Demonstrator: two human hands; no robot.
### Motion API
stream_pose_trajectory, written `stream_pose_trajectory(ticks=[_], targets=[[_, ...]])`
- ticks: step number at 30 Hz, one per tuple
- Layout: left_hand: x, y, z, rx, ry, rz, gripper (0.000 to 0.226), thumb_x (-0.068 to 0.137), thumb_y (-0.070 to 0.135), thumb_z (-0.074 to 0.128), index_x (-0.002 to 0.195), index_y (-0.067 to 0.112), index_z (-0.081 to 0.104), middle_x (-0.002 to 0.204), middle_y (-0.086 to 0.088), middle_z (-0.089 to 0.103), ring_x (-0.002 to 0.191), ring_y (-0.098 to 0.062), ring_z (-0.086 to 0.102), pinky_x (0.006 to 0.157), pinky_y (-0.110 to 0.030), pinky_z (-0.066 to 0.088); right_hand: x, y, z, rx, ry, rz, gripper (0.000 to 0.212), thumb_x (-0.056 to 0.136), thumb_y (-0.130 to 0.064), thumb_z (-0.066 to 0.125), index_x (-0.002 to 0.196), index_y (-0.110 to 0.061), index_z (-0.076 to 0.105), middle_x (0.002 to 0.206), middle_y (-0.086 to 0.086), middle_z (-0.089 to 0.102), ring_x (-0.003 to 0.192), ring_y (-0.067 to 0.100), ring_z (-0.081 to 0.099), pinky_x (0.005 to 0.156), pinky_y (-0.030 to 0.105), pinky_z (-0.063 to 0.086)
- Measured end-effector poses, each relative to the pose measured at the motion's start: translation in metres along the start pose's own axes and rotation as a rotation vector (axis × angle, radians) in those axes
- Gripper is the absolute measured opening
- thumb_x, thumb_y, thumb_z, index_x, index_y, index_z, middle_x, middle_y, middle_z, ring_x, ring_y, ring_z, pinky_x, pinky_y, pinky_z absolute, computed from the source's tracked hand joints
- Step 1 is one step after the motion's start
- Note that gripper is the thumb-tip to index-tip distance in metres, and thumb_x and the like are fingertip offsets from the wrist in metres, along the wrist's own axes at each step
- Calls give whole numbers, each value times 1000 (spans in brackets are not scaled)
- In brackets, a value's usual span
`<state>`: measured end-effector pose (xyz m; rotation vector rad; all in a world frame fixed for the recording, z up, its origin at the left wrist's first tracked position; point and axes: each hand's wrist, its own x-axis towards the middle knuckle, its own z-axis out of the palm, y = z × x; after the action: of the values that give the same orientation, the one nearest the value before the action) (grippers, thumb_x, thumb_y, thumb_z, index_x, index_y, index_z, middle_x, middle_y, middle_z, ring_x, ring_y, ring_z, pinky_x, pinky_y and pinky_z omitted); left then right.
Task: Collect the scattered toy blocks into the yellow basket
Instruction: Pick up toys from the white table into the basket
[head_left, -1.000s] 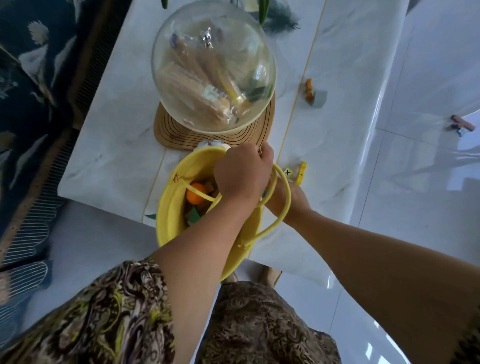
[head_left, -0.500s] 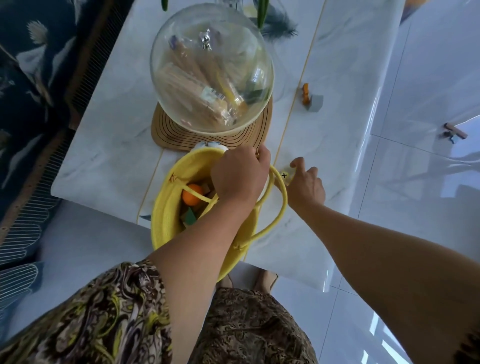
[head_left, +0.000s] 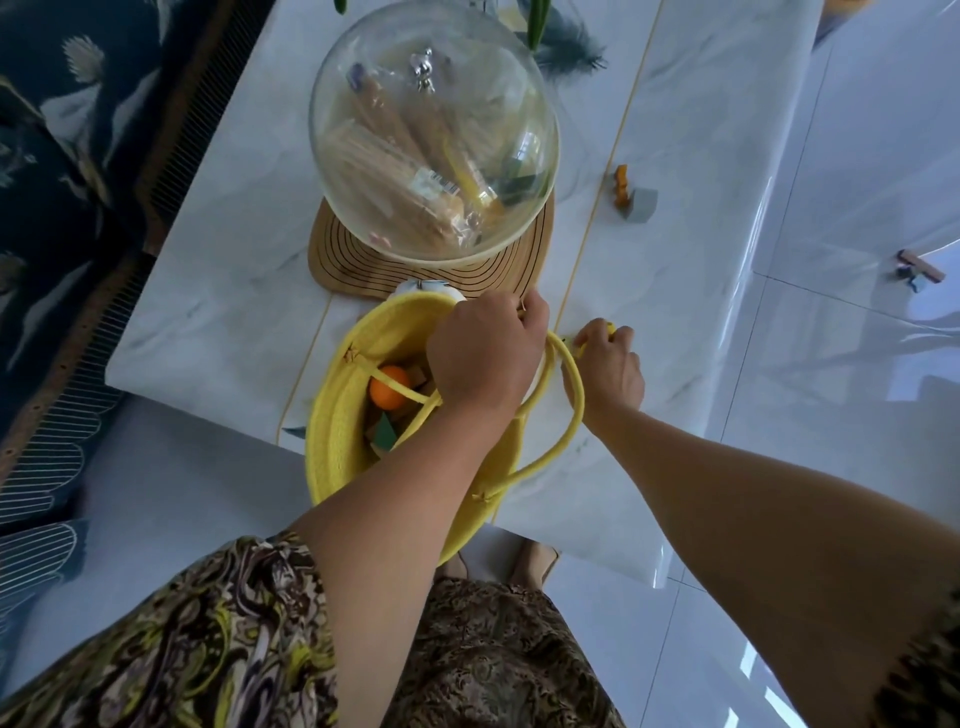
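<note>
The yellow basket hangs at the near edge of the white marble table. My left hand grips its far rim and handle. Inside lie an orange ball, a green block and wooden blocks. Just right of the basket, my right hand is closed over a yellow block on the table, only its tip showing. Farther back on the table stand an orange block and a grey block, touching each other.
A large glass dome on a wooden base stands right behind the basket. More blocks lie on the glossy floor to the right. A dark patterned rug runs along the table's left side.
My right hand came out from behind the basket, reached right onto the yellow blocks beside it and closed on one. My left hand kept its hold on the basket.
</note>
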<state>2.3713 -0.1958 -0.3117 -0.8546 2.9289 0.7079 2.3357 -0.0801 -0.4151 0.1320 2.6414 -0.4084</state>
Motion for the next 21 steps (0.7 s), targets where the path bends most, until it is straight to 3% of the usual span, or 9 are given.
stream_pose_trajectory(ticks=[5,11,21], targets=[[-2,-1,-1,0,6,5,48,98,43,37,64,19,60,55,4,52,48,-12,47,43,-22,29,-1,-7,-3,-12,-1,-144,28,91,-36,52,115,-23,48,117,8,43,96,29,52,67,35,39],[-3,-3,0,-12,25,15,47,98,43,37,63,20,58,55,4,54,49,-13,49,42,-22,29,3,-9,0,-113,2,-202,31,90,-33,55,118,-23,48,118,10,43,98,30,53,63,36,39],[-6,-4,3,-2,65,19,49,99,44,36,76,17,70,62,2,63,54,-13,54,45,-21,33,6,-10,-1,-154,-11,-280,23,89,-39,53,109,-27,53,111,7,46,97,28,53,63,35,39]])
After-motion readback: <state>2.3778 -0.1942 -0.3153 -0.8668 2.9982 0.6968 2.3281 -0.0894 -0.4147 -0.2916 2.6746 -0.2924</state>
